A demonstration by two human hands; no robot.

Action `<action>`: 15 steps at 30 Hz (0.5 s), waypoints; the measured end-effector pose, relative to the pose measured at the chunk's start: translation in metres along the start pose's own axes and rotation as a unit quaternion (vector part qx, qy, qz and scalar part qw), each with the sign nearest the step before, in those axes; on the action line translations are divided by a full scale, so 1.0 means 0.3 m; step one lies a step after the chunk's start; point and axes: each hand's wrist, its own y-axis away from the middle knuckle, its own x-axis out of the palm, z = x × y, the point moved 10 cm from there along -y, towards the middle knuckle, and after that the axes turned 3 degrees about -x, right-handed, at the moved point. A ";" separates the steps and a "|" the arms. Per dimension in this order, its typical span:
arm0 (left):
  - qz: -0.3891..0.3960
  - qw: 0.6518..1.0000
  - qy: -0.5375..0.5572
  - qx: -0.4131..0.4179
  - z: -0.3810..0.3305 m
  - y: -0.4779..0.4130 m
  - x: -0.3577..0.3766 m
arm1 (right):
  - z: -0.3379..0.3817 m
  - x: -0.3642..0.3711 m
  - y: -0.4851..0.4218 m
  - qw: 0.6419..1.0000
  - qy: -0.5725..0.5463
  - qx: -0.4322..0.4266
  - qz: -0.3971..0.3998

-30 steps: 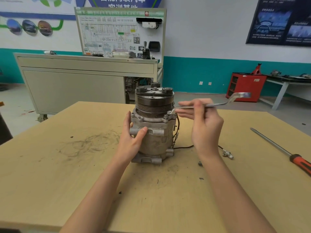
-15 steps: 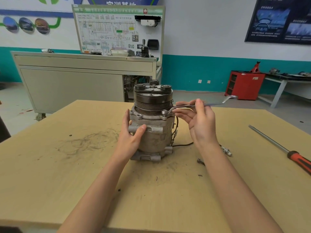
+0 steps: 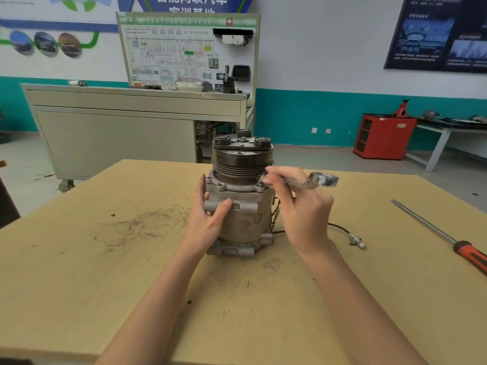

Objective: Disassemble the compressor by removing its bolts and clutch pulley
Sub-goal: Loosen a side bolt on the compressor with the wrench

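Scuffed pale-yellow wooden table [image 3: 79, 285], with grey scribble marks off to the left of the left hand [image 3: 208, 219]. The compressor [image 3: 245, 222] stands upright between the two hands. It has a dull cast-metal body, lumpy with port bosses, and the dark clutch pulley [image 3: 241, 164] with ribbed belt grooves sits on top.

The left hand wraps the body from the left, thumb across a front boss and fingers round the far side. The right hand [image 3: 303, 209] is raised beside the pulley, fingertips pinching a thin shiny wrench [image 3: 311, 180] (too blurred to tell if its end sits on a flange bolt).

A black wire with a white plug [image 3: 355, 242] lies just right of the right wrist. A long screwdriver [image 3: 448, 238] with an orange-black handle lies well off to the right. On the wiring-diagram board [image 3: 184, 48] behind, I can only read "HV".
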 end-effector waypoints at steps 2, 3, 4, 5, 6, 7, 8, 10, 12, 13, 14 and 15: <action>-0.001 1.000 -0.001 0.001 0.000 0.001 0.000 | 0.024 0.005 0.019 1.000 0.019 -0.022 0.008; -0.001 1.000 -0.001 0.001 0.001 0.001 0.001 | 0.026 0.009 0.028 1.000 0.014 -0.019 0.016; -0.001 1.000 0.000 0.001 0.001 0.001 0.001 | 0.022 0.012 0.036 1.000 0.007 -0.011 0.024; 0.000 1.000 0.001 0.001 0.002 0.001 0.002 | 0.014 0.012 0.043 1.000 -0.002 0.000 0.030; 0.002 1.000 0.003 0.001 0.002 0.002 0.003 | 0.001 0.009 0.046 0.999 -0.016 0.013 0.033; 0.003 1.000 0.005 0.000 0.003 0.002 0.003 | -0.014 0.003 0.046 0.998 -0.036 0.028 0.033; 0.003 1.000 0.008 0.000 0.003 0.002 0.003 | -0.029 -0.001 0.047 0.997 -0.058 0.043 0.034; 0.003 1.000 0.013 -0.001 0.006 0.001 0.002 | -0.044 -0.002 0.050 0.994 -0.081 0.052 0.045; 0.002 1.000 0.015 0.000 0.008 -0.001 0.003 | -0.032 0.008 0.054 0.995 -0.072 0.027 0.061; 0.002 1.000 0.013 0.000 0.009 -0.001 0.004 | -0.019 0.015 0.055 0.996 -0.063 0.007 0.068; 0.001 1.000 0.012 0.000 0.011 -0.001 0.003 | -0.008 0.021 0.055 0.996 -0.057 -0.010 0.075; 0.000 1.000 0.010 0.000 0.012 -0.001 0.002 | -0.001 0.027 0.055 0.995 -0.057 -0.020 0.078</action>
